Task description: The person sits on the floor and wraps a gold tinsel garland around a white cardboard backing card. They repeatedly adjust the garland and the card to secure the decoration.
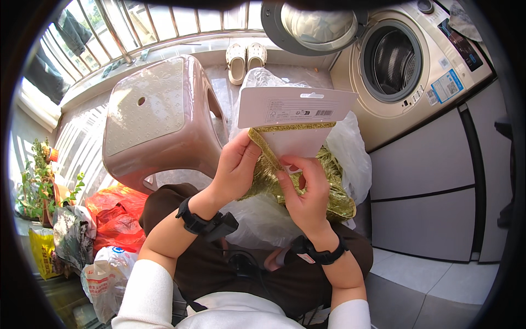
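Observation:
My left hand pinches the corner of a gold glittery ribbon trim at the edge of a white cardboard hanger card, which bears print and a barcode. My right hand is at the card's lower part, its thumb and forefinger close together at the lower end of the trim. Crinkled gold metallic material hangs below the card, partly behind my right hand. Under and behind it lies a clear plastic bag, spread over and between my knees. Whether the trim belongs to the gold material I cannot tell.
A plastic stool stands at the left. White clogs lie beyond the bag. At the right is a washing machine with its door open, beside grey cabinets. Red and white plastic bags and potted plants are at the left.

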{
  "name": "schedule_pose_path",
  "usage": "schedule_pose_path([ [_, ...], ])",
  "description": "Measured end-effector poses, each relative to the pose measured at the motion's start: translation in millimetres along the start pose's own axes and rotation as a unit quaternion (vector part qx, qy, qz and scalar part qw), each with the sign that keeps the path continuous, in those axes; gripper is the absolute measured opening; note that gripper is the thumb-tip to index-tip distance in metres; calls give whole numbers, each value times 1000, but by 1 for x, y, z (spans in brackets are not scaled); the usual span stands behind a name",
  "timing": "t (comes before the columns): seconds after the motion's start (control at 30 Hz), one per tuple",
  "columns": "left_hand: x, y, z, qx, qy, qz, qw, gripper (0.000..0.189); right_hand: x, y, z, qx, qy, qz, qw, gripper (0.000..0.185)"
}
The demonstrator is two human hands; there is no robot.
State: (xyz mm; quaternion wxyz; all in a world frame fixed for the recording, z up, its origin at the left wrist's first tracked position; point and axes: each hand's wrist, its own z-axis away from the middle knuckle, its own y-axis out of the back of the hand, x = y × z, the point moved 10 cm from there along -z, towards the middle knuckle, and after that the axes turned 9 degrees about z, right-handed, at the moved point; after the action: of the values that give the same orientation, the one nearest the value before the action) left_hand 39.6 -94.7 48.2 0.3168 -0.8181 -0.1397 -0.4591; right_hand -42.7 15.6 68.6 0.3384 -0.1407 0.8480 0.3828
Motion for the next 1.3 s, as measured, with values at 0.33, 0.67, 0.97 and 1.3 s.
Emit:
schedule_pose_path([
  [0.33,1,2,3,-21,5,-116,993,21,34,9,1,-149,-177,-263,937,16],
  [0.67,-11,-3,4,-24,92,22,995,28,52,76,-21,-18,-124,-75,989,16],
  [0.97,-17,-2,6,-25,115,86,989,31,59,83,-20,15,-151,-126,980,11],
  [1.3,-16,-2,5,-26,118,114,986,30,44,91,-19,31,-121,-115,986,10],
])
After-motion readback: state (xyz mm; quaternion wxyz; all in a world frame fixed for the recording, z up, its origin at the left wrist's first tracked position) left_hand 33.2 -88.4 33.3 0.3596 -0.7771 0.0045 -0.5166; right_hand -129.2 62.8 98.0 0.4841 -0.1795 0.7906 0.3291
